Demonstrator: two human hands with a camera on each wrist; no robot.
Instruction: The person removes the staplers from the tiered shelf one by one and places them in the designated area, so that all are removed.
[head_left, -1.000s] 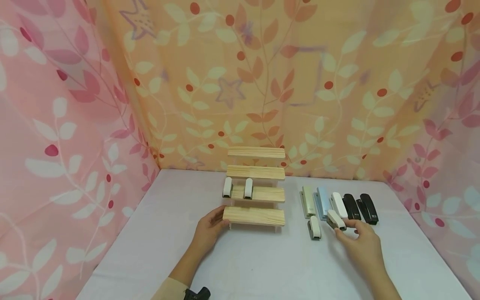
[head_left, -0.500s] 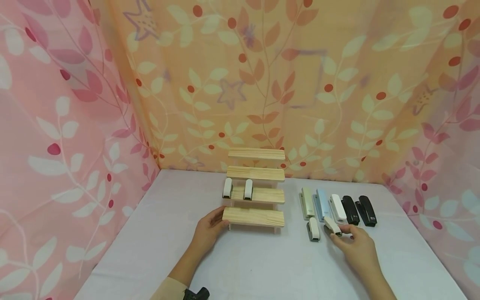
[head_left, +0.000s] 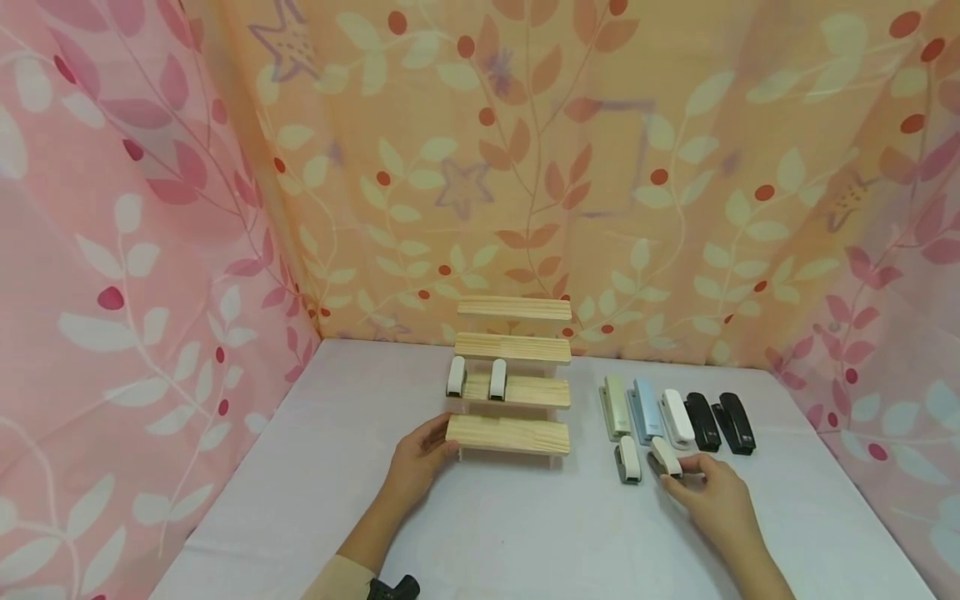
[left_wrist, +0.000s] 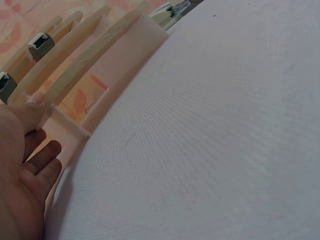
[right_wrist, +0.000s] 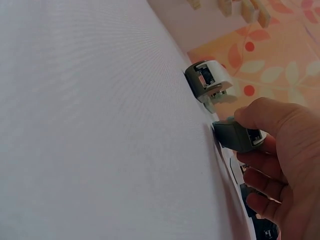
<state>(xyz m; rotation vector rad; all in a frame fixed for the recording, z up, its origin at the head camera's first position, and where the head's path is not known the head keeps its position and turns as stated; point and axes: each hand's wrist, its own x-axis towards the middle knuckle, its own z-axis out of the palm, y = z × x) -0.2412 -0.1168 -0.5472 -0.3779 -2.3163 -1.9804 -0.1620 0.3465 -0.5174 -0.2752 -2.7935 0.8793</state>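
Observation:
My right hand (head_left: 716,504) pinches a small white stapler (head_left: 664,458) between thumb and fingers, low over the table, in front of the light blue stapler (head_left: 647,408). In the right wrist view, its grey base (right_wrist: 235,136) lies under my thumb. Left of it, a second small white stapler (head_left: 628,460) sits on the table. My left hand (head_left: 416,462) grips the left end of the lowest board of a stepped wooden shelf (head_left: 510,433). Two more white staplers (head_left: 455,377) (head_left: 498,380) stand on the shelf's second board from the bottom.
Behind the small staplers runs a row with a pale green stapler (head_left: 616,407), a larger white stapler (head_left: 677,418) and two black staplers (head_left: 702,422) (head_left: 735,423). White cloth covers the table (head_left: 525,533). Patterned curtains (head_left: 420,208) enclose the back and sides.
My right hand has come slightly nearer and lower with the small white stapler, which has turned to point more straight ahead. The left hand keeps its place on the shelf.

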